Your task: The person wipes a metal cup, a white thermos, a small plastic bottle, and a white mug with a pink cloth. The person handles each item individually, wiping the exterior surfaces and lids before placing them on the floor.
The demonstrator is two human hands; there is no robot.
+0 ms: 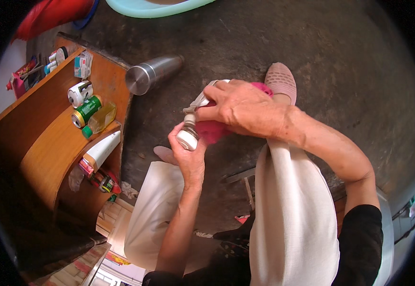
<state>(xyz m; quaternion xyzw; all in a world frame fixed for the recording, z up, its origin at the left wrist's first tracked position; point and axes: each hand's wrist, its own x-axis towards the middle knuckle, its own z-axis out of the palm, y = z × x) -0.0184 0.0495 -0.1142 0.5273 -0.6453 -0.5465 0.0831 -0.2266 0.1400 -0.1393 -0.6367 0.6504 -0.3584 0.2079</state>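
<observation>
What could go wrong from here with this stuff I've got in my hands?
The white-ended piece in your left hand might slip and drop, since it's held over the dark floor. The pink cloth bunched under your right hand could catch on it and tug it loose. And a wide swing forward and left might knock the silver flask.

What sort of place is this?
Probably a lived-in room in a home: a wooden shelf unit holds a green can and a plastic bottle, and a pale green basin shows at the top edge.
</observation>
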